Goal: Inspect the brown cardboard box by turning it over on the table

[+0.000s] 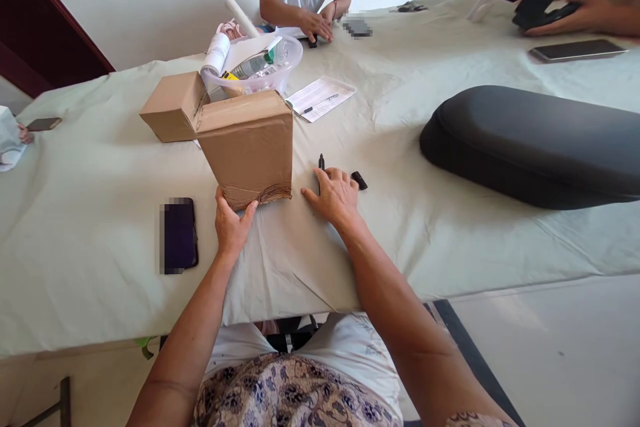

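Observation:
My left hand (233, 225) grips the near lower corner of a brown cardboard box (250, 153), its thumb against the near edge. Dark scribbled lines run along that edge of the box. To the right, my right hand (336, 197) rests palm down on the cloth, thumb stretched out to the side. A black marker (321, 163) lies partly under its fingers, tip pointing away from me. Just right of the fingertips is a small black cap-like piece (359, 180). A second, smaller cardboard box (173, 107) stands behind the first one, at its left.
A pale cloth covers the table (400, 247). A dark phone (180, 235) lies left of my arm. Beyond the boxes are a filled plastic basin (295, 57) and a paper with a pen (325, 97). A long black case (530, 147) occupies the right. Other people's hands (317, 25) are across the table.

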Motion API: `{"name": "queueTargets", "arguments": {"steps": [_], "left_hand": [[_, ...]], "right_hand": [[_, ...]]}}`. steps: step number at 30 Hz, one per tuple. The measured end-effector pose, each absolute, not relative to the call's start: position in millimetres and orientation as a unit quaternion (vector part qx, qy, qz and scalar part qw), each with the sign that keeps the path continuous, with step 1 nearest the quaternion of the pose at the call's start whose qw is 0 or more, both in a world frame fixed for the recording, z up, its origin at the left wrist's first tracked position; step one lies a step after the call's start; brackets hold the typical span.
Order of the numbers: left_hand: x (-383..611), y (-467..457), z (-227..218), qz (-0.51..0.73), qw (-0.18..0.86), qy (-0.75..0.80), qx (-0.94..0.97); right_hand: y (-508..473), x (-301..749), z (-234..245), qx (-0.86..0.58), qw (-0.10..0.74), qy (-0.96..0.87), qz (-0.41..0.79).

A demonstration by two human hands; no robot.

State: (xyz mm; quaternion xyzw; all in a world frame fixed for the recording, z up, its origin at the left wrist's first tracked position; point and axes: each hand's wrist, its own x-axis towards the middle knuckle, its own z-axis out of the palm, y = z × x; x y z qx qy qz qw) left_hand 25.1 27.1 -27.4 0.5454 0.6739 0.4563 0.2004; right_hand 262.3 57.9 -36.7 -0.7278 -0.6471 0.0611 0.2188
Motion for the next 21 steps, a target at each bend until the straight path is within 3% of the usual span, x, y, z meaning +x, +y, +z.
{"name": "queueTargets", "arguments": {"steps": [9,16,21], "left_hand": [[21.5,31.4,-32.7,0.403,0.138,0.699,0.574],[8.2,19.0,-25.1,0.477,0.177,0.646,0.569],[-34.8,-4.9,2.7,0.503,0.099,0.693,0.507]], "right_hand": [[56.9,263.6,-31.2,-0.726,0.254,-0.634,0.077],[56.3,260.9,-22.0,-0.703,0.332,-0.625,0.072],[56.0,261.8,-16.9,-0.698,0.354,-0.617,0.082]]}}
